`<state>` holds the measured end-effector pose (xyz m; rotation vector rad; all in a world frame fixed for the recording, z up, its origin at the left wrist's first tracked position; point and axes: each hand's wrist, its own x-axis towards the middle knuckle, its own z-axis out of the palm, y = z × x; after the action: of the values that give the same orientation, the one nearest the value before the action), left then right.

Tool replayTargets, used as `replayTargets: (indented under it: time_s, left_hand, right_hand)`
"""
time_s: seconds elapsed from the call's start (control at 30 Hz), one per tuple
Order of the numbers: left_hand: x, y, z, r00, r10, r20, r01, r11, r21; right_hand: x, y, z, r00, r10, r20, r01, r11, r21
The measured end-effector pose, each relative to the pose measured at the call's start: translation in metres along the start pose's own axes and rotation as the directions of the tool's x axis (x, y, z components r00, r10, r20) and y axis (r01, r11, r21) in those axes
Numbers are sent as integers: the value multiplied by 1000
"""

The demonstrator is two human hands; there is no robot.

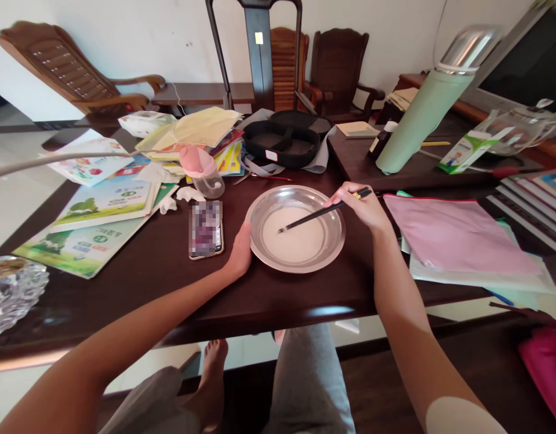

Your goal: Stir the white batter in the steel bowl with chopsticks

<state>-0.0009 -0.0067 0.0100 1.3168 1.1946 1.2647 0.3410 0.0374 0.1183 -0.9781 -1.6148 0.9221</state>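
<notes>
A shallow steel plate (336, 241) holding white liquid sits on the dark wooden table (160, 265) in front of me. My right hand (365, 208) is closed on a pair of black chopsticks (311, 217), whose tips dip into the liquid near the plate's middle. My left hand (239, 253) presses against the plate's left rim, fingers curved along it. A phone (206, 229) lies just left of that hand.
Books and papers (101, 205) cover the table's left, with a pink-lidded cup (200, 172) and a glass ashtray (11, 292). A black tray (282, 141) sits behind. A green thermos (422, 114), a pink folder (453, 235) and books lie right. Chairs stand behind.
</notes>
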Motion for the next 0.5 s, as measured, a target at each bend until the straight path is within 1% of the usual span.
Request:
replayTargets:
  time_s: [0.13,0.17,0.23,0.33,0.37,0.43,0.5]
  left_hand:
    - [2,-6,-1,1000,-9,5,9,1000,-12]
    - [2,-7,-1,1000,-8,2,8,1000,-11]
    - [3,-8,-2,1000,-10,-8,10,1000,-11]
    - [3,-9,-2,1000,-14,-17,14,1000,-17]
    - [3,-9,-2,1000,-17,-13,16,1000,-20]
    - [3,-9,-2,1000,-17,-3,17,999,-30]
    - [3,-9,-2,1000,-13,2,13,999,-33]
  right_hand:
    - [-1,3,-11,986,-34,-165,36,999,7]
    - [-2,4,-13,982,-38,-184,42,999,18]
    - [-3,4,-13,989,-23,-146,30,998,47]
    - [-2,2,-3,1000,14,-2,-14,998,60]
    - [-2,0,-1,1000,16,27,-17,999,48]
    - [-1,-1,1,1000,8,18,-8,1000,14]
    - [0,-1,-3,998,-5,-62,5,1000,-4]
